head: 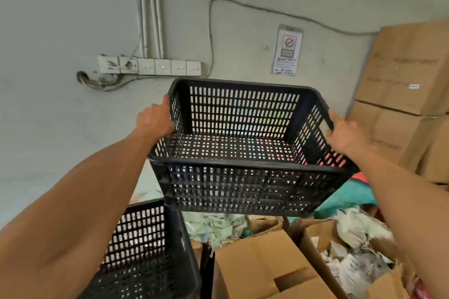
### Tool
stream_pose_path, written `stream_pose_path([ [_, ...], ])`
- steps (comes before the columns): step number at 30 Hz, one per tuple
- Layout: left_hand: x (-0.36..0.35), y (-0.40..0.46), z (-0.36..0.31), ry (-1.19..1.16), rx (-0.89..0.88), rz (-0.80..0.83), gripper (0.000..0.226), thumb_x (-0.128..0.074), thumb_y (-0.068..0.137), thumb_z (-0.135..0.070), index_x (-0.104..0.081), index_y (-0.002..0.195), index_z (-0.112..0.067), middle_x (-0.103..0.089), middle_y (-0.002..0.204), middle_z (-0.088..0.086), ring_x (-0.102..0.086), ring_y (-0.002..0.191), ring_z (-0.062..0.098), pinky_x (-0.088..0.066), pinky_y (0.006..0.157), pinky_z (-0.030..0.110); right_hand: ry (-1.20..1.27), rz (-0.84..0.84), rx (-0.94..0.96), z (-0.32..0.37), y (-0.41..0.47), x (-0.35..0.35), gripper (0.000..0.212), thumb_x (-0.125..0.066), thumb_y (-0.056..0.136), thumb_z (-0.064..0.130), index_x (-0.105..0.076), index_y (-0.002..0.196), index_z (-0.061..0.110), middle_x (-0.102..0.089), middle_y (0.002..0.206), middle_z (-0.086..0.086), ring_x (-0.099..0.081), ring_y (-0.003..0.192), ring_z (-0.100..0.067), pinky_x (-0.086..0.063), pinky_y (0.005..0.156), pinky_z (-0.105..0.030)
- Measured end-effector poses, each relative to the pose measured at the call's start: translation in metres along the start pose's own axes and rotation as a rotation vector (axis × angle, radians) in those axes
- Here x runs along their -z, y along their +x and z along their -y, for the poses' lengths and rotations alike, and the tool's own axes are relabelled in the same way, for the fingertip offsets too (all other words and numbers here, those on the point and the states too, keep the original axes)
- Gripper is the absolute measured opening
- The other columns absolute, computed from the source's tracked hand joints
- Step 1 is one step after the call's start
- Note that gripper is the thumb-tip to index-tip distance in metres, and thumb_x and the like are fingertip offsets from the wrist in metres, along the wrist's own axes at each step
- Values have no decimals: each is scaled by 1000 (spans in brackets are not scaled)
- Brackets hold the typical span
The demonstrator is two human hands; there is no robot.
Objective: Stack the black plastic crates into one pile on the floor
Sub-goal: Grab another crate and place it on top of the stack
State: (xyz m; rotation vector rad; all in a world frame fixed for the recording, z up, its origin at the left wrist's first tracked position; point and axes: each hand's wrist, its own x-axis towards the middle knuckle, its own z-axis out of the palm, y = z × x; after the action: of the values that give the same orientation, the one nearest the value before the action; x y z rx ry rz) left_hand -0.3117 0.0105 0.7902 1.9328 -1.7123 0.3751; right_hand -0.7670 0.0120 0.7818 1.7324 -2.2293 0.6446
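black slotted plastic crate (245,150) was held up in the air, open side up, empty, tilted a bit toward the camera w/ the far wall showing thru the slots. left hand (155,118) was closed on the crate's left rim, fingers wrapped over the edge. right hand (341,133) was clamped on the right rim the same way, thumb on top. both forearms stretched out from the lower corners of the view. a second black slotted plastic crate (150,250) sat lower left, below & just beside the held one, not touching it as far as could be told. under the held crate: open brown cardboard box (264,267) and a heap of crumpled paper & plastic scraps (359,245). stacked brown cardboard cartons (408,94) stood at right against the wall. on the pale wall behind: row of white switch plates (155,65), grey conduit pipes (149,7), a small laminated notice (286,51).
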Motion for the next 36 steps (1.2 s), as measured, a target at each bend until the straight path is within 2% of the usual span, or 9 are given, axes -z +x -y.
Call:
stream_pose_path([
  [5, 60, -7, 77, 72, 60, 21, 53, -64, 82, -9, -44, 131, -14, -57, 87, 10, -49, 73, 25, -40, 65, 38, 10, 56, 102, 83, -6, 19, 69, -59, 92, 27, -28, 154, 30, -58, 130, -25, -57, 115, -43, -50, 94, -46],
  [9, 88, -32, 140, 146, 127, 41, 49, -65, 85, -12, -46, 131, -16, -47, 75, 4, -45, 61, 17, -36, 57, 32, 32, 119, 151, 148, -30, 12, 69, -64, 93, 36, -30, 154, 36, -59, 132, -18, -57, 116, -38, -48, 92, -45],
  [13, 108, -61, 201, 215, 200, 88, 46, -61, 86, -13, -47, 129, -17, -52, 82, 6, -51, 73, 23, -41, 64, 37, 50, 188, 226, 205, -58, 2, 71, -65, 92, 45, -31, 154, 35, -56, 137, -16, -54, 122, -38, -46, 96, -46],
  [17, 122, -89, 253, 292, 264, 125, 46, -59, 87, -16, -48, 132, -16, -56, 97, 10, -52, 82, 27, -41, 68, 38, 80, 257, 271, 252, -86, -5, 74, -65, 92, 46, -28, 156, 36, -52, 141, -15, -52, 125, -35, -45, 91, -42],
  [19, 125, -101, 275, 310, 288, 141, 46, -58, 87, -16, -49, 131, -17, -56, 94, 9, -53, 81, 27, -41, 67, 37, 78, 276, 293, 271, -101, -10, 74, -64, 93, 44, -26, 157, 35, -51, 143, -14, -52, 125, -34, -46, 90, -41],
  [23, 130, -122, 310, 328, 309, 176, 44, -60, 87, -18, -50, 129, -18, -53, 85, 5, -54, 78, 25, -41, 64, 35, 54, 315, 337, 303, -126, -19, 74, -62, 94, 44, -25, 158, 31, -53, 142, -12, -56, 120, -34, -48, 87, -39],
  [27, 125, -135, 336, 327, 319, 231, 44, -60, 87, -17, -50, 129, -18, -53, 81, 2, -53, 72, 21, -39, 59, 33, 42, 360, 349, 322, -144, -36, 74, -62, 95, 44, -27, 157, 29, -55, 139, -12, -58, 116, -35, -51, 91, -42],
  [36, 117, -125, 346, 320, 265, 304, 49, -61, 90, -17, -50, 137, -18, -59, 104, 11, -53, 82, 26, -41, 68, 36, -26, 403, 337, 326, -140, -44, 83, -66, 92, 47, -22, 159, 25, -45, 151, -13, -48, 131, -38, -45, 103, -44],
])
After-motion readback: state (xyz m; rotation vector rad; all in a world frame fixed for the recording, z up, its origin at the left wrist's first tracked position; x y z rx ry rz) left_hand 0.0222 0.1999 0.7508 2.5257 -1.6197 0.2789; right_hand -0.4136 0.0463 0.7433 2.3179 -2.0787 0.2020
